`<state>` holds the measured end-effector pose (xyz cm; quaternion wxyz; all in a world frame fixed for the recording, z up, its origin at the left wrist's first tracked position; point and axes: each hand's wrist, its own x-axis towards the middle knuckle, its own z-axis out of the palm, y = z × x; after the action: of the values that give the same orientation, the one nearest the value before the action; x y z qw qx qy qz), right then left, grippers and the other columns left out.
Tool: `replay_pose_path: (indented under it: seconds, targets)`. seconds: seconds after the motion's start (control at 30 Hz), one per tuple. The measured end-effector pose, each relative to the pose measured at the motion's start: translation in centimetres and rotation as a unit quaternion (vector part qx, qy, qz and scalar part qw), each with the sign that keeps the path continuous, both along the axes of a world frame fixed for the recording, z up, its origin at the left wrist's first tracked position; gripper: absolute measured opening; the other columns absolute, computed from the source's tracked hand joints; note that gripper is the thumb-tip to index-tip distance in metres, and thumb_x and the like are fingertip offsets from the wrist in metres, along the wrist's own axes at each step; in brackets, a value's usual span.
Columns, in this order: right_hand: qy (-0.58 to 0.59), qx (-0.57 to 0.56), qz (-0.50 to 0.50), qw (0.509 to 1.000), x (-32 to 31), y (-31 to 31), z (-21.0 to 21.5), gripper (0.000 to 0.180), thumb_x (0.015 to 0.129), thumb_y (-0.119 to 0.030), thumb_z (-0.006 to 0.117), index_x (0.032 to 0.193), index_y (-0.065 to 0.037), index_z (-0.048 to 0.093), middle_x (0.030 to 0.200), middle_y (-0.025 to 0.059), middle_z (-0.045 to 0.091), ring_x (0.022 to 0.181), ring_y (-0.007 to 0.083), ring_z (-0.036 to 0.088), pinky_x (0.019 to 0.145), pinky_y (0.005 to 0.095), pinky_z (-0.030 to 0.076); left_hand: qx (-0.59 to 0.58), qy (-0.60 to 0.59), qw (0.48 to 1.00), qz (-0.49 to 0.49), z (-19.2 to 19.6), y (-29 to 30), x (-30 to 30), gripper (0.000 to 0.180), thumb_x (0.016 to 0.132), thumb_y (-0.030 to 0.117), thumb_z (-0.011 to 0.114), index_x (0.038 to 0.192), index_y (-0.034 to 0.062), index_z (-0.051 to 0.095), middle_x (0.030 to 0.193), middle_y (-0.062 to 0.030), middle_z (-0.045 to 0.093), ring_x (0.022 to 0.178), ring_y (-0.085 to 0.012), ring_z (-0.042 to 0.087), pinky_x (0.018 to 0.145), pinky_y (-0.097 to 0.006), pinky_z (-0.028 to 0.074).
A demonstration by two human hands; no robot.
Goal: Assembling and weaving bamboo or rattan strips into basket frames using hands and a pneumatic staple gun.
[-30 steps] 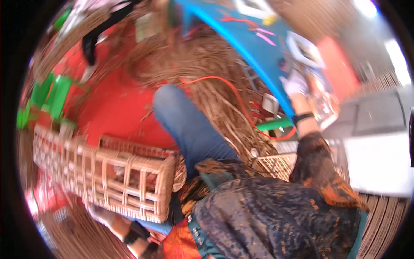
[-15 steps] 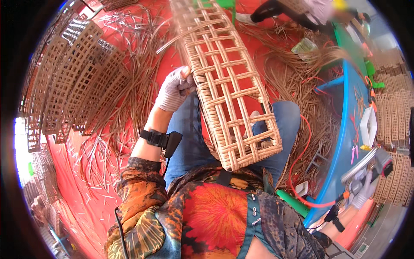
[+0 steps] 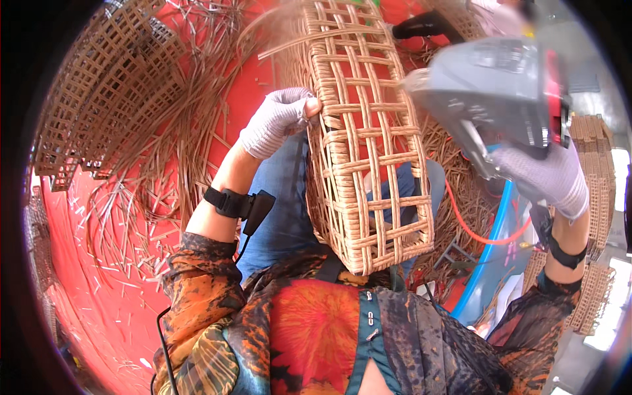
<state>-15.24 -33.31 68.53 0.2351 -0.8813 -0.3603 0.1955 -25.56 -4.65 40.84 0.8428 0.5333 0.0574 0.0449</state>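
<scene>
Over red flooring (image 3: pixel 99 276), left hand (image 3: pixel 276 122) grips wicker basket (image 3: pixel 368 151)'s edge.

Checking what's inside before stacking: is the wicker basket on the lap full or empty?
Empty, as far as shows: through the open weave of the wicker basket only blue trousers appear. The left hand steadies its edge.

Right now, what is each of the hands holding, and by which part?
Left hand grips the woven rattan basket at its left side edge, near the top. Right hand holds a grey power tool from below, by its handle.
</scene>
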Motion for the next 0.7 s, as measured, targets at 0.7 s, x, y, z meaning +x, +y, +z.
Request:
replay_pose_path:
  seconds: [0.7]
  targets:
    - [-0.093,-0.157,0.227,0.957,2.7,7.7,-0.6,0.052,0.073,-0.021,0.090,0.117,-0.007,0.067,0.107,0.0049,0.072,0.097,0.0136,0.066,0.093,0.0334,0.052,-0.010,-0.019,1.000,-0.013,1.9,-1.1,-0.7,0.036,0.083,0.040,0.077,0.072,0.0085,0.063,0.064,0.0058,0.049,0.059,-0.0041,0.039,0.054,-0.022,0.027]
